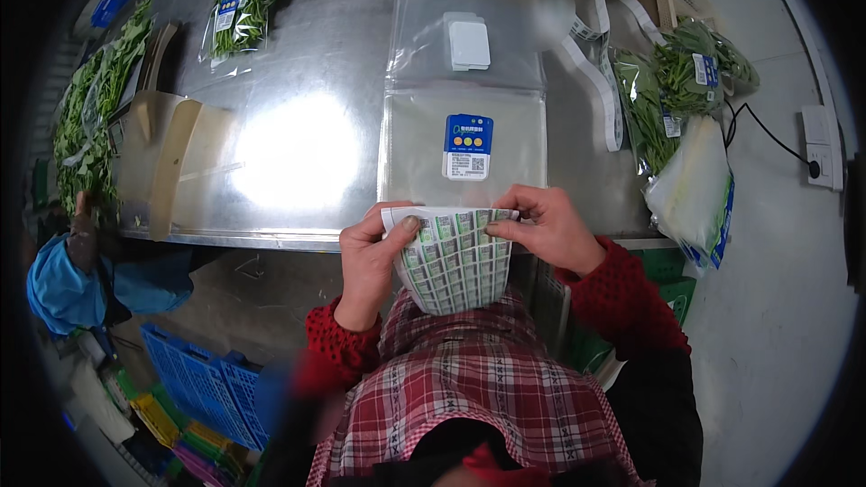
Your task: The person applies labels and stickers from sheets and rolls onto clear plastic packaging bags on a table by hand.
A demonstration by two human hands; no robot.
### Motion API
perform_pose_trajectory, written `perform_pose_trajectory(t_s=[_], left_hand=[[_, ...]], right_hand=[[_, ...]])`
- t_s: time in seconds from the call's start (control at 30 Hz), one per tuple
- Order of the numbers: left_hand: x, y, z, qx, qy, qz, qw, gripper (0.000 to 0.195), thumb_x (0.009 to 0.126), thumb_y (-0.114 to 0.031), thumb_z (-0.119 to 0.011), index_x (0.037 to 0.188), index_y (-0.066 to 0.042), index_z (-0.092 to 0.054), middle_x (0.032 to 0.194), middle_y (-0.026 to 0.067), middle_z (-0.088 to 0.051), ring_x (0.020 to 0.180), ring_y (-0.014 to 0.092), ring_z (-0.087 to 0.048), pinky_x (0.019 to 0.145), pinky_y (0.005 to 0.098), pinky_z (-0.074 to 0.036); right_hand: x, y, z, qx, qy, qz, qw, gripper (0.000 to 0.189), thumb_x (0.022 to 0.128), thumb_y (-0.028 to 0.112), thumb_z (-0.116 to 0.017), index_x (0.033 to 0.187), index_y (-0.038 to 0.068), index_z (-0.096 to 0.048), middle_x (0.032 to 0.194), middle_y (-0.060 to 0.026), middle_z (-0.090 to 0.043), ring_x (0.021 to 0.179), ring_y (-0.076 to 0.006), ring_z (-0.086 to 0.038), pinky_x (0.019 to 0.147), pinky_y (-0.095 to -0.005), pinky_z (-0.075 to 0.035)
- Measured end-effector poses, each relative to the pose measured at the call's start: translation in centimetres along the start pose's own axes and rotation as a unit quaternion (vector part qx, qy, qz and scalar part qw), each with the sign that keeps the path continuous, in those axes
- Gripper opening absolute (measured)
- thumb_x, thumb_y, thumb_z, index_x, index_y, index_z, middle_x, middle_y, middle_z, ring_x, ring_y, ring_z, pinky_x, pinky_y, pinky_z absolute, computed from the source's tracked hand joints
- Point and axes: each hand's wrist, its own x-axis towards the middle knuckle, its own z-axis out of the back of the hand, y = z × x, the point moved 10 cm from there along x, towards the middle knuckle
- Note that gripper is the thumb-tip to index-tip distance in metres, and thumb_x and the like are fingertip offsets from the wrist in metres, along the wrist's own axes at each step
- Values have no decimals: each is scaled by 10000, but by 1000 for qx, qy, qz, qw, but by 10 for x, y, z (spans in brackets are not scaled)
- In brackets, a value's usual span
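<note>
A sheet of small green-and-grey printed stickers (460, 257) is stretched between my hands at the table's front edge. My left hand (375, 243) pinches its upper left corner, thumb on top. At the upper right corner my right hand (544, 226) grips the sheet between thumb and fingers. Just beyond it lie flat clear plastic bags (406, 149), one bearing a blue-and-white product label (467, 147) with writing and a printed code. Farther up, a small stack of white rounded cards or labels (469, 44) rests on the plastic.
Bagged leafy greens (243, 10) lie at the far left of the steel table (325, 67). On the right are a curling label strip (595, 81), more bagged greens (683, 81) and a pack of plastic bags (693, 189). A co-worker's blue sleeve (61, 284) shows at left, near blue crates (203, 379).
</note>
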Motion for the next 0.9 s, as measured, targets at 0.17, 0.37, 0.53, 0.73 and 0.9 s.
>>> perform_pose_trajectory(t_s=[0.17, 0.37, 0.53, 0.73, 0.9], left_hand=[[0, 2, 2, 9, 8, 14, 1000, 118, 888, -70, -714, 930, 40, -714, 860, 1, -671, 737, 52, -564, 648, 206, -439], [2, -17, 0, 156, 13, -63, 986, 123, 866, -62, -739, 800, 23, -681, 675, -56, -525, 626, 19, -421, 544, 214, -332], [10, -16, 0, 178, 15, -83, 980, 425, 837, -84, -779, 608, -8, -429, 608, -55, -406, 588, 21, -332, 480, 245, -274], [16, 5, 2, 196, 11, -70, 978, 486, 817, -98, -799, 591, -30, -374, 567, -48, -337, 573, 34, -292, 454, 264, -252], [25, 30, 12, 183, 5, -20, 983, 477, 827, -132, -794, 588, -21, -397, 550, -50, -347, 559, 34, -296, 443, 268, -256]], right_hand=[[0, -4, -10, -83, 51, 16, 995, 176, 875, 101, -708, 979, -33, -665, 747, -52, -618, 668, -88, -535, 617, -268, -461], [4, 3, -18, -19, 41, 2, 999, 340, 858, 107, -704, 1174, 5, -632, 841, -139, -666, 788, -141, -633, 738, -301, -523], [22, 15, -26, -145, 68, 19, 987, 280, 827, 50, -722, 1095, 1, -659, 885, -76, -648, 798, -132, -619, 705, -283, -503], [35, 17, -38, -221, 40, 49, 973, 144, 802, 79, -740, 915, 5, -688, 799, -103, -654, 717, -188, -639, 655, -311, -505], [23, 25, -45, -339, -53, 144, 928, 106, 798, 83, -736, 883, 45, -685, 809, -120, -649, 680, -238, -640, 624, -338, -503]])
